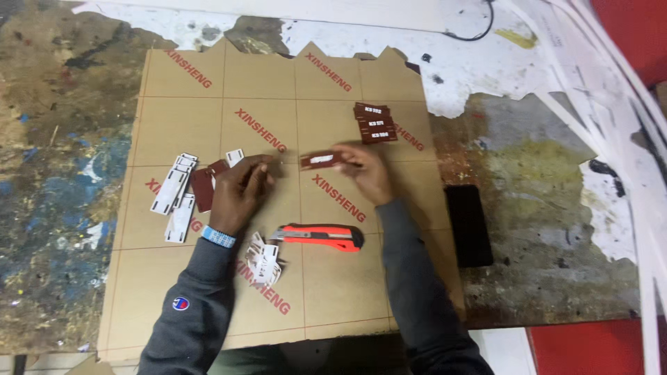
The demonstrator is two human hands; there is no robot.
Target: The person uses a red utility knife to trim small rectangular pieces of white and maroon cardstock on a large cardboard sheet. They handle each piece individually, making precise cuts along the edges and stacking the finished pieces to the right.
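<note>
Maroon tag (321,160), pinched by right fingertips (345,159)

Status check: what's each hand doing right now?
Right hand pinches small brown tag. Left hand rests near brown piece. Orange utility knife lies between forearms.

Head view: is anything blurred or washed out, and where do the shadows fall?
Head view: even, soft light with no hard shadows; the right hand and the small brown tag it holds are slightly smeared by motion; the left hand and orange utility knife look sharper; the white paper scraps at upper right look somewhat washed out.
</note>
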